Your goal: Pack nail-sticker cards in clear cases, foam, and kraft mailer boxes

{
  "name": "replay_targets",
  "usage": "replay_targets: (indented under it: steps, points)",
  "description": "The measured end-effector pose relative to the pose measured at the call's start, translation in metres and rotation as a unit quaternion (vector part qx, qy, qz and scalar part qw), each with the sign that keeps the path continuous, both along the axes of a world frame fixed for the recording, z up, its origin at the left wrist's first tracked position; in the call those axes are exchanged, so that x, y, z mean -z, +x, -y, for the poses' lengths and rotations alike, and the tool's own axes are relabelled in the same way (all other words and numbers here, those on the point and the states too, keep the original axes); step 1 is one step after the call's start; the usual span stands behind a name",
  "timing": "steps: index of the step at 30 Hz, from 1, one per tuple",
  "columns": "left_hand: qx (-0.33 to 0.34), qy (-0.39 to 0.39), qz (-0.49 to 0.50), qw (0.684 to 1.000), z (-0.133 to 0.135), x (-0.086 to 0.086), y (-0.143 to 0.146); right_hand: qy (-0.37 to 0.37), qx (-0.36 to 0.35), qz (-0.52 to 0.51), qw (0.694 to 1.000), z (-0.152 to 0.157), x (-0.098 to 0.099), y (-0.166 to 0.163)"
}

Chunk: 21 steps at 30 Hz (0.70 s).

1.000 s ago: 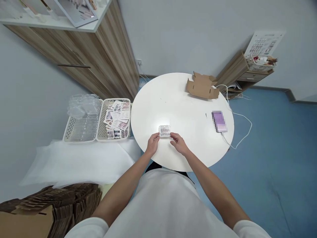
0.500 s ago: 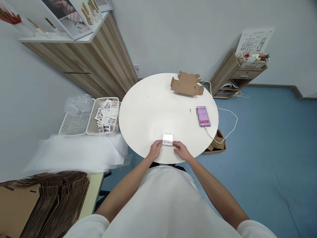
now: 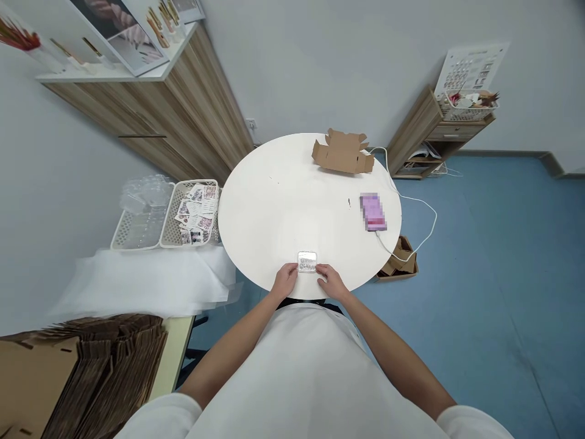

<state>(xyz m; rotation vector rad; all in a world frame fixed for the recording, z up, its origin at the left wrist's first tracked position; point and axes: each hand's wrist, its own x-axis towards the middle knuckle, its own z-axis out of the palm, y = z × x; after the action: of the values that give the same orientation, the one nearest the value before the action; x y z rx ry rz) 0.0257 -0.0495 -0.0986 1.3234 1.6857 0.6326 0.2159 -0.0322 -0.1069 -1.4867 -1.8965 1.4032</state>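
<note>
A small clear plastic case (image 3: 307, 261) with tiny patterned pieces inside lies on the round white table (image 3: 283, 201), close to its near edge. My left hand (image 3: 286, 280) grips the case's left side with curled fingers. My right hand (image 3: 329, 281) pinches its right side. Both hands rest on the tabletop just in front of my body.
A folded-open cardboard box (image 3: 342, 152) sits at the table's far side, and a phone (image 3: 373, 211) on a white cable lies at its right. Two white baskets (image 3: 164, 214) with clear cases and printed cards stand to the left. Flat cardboard blanks (image 3: 86, 366) pile at lower left.
The case and both hands have come nearer to the table's near edge. The camera view shifted, mostly between the first two frames.
</note>
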Motion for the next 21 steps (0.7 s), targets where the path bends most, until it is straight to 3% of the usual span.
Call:
replay_targets:
  steps: [5,9,12,21]
  points:
    - [0.072,0.065,-0.094,0.991,-0.002,-0.003,-0.005,0.074,0.007,0.087,0.993,0.003,-0.011,-0.007]
    - [0.197,0.147,-0.167,0.955,-0.012,-0.006,-0.012,0.148,-0.013,0.199,0.969,0.001,-0.017,-0.016]
    - [0.278,0.145,-0.2,0.928,-0.019,-0.005,-0.016,0.166,-0.032,0.256,0.952,0.001,-0.015,-0.022]
    - [0.357,0.152,-0.23,0.893,0.001,0.001,-0.032,0.203,-0.072,0.248,0.944,0.029,-0.009,-0.026]
